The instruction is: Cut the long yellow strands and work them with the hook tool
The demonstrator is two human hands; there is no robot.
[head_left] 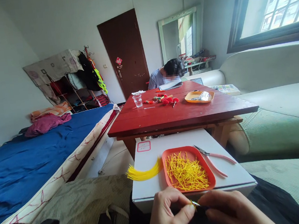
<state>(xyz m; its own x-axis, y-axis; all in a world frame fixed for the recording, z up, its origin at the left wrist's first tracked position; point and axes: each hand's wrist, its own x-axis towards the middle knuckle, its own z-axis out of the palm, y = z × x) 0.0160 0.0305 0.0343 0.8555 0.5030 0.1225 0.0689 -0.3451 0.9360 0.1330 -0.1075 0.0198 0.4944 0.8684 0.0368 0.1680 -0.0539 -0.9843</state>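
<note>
My left hand (173, 213) is closed in a pinch on a small yellow strand (193, 203) at the near edge of the white box. Close beside it, my right hand (234, 210) grips a slim tool with a shiny metal tip (195, 203); its kind is too small to make out. The tip meets the yellow strand at my left fingertips. Just beyond my hands, an orange-red tray (212, 180) holds a heap of short yellow strands (186, 172). Left of the tray lies a bundle of long yellow strands (143, 172). Pliers with pink handles (215, 158) lie to the right.
The white box (152, 190) stands before me. Behind it, a red table (129, 123) bears a plastic cup (137, 100), red pieces (167, 100) and an orange tray (200, 101). A person (166, 72) sits bent over its far side. A bed (49, 147) is at left.
</note>
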